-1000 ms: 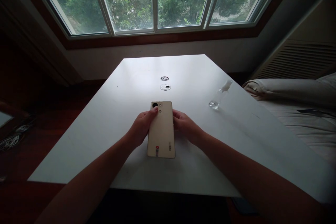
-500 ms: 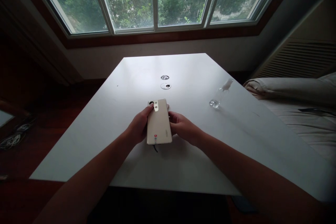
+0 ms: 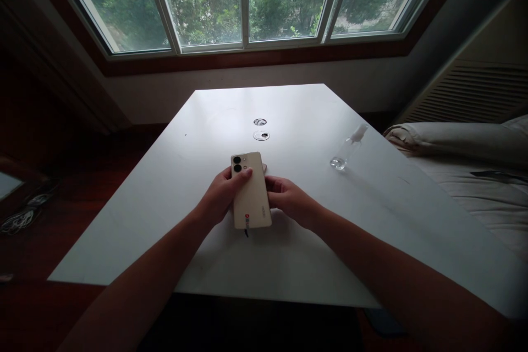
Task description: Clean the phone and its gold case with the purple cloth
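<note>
A pale gold smartphone is held over the table, its back with the dark camera lenses turned up towards me. My left hand is closed round its left side, the thumb lying across the back just below the lenses. At the right edge, my right hand has curled fingers against the phone, with their tips partly hidden by it. A small pinkish tip sticks out beyond the upper right edge; I cannot tell what it is. A short dark strap or cord hangs below the phone's lower end.
On the white table, a clear spray bottle lies on the right. Two round inserts are set in the tabletop beyond the phone. A cushioned seat stands to the right, and cables lie on the floor at left.
My left thumb has slid from the camera lenses inward and down onto the phone's back, uncovering the lenses. The phone has turned slightly; my right hand has barely moved.
</note>
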`<state>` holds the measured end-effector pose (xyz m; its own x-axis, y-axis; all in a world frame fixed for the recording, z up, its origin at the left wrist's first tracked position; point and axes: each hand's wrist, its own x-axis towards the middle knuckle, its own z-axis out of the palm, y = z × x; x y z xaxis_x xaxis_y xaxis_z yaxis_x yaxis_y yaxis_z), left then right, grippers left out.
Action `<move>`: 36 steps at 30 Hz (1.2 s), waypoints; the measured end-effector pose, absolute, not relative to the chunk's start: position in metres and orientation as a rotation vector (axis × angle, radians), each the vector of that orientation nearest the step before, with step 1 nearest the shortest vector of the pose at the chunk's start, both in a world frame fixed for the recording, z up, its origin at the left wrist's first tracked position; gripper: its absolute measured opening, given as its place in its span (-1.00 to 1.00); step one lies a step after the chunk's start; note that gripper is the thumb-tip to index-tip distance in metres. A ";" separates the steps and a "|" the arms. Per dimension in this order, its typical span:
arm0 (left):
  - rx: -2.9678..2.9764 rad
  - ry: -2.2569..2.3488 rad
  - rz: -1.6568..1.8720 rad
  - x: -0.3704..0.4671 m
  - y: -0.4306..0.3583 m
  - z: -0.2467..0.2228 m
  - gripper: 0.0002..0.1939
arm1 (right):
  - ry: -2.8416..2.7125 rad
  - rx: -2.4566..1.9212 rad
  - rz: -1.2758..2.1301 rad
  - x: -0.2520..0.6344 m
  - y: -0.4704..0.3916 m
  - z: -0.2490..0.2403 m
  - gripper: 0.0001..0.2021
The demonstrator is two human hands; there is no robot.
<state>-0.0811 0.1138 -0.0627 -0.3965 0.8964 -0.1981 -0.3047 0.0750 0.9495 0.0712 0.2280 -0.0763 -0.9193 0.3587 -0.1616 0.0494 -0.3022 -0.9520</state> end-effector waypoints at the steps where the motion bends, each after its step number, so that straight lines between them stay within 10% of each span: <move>1: 0.648 1.362 1.543 -0.082 0.114 -0.063 -0.44 | -1.707 -0.537 2.313 0.072 0.226 -0.075 -0.68; 25: 0.881 1.465 1.620 -0.071 0.111 -0.063 -0.58 | -1.096 -0.614 1.781 0.084 0.253 -0.062 -0.77; 36: 1.287 1.736 1.751 -0.064 0.087 -0.069 -0.80 | -1.785 0.091 0.179 0.101 0.213 -0.060 -0.35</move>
<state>-0.0636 0.0867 -0.0688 -0.5213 0.7810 0.3440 0.3371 -0.1818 0.9237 0.1007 0.2128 -0.0597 -0.2203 0.0357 0.9748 -0.1583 0.9848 -0.0718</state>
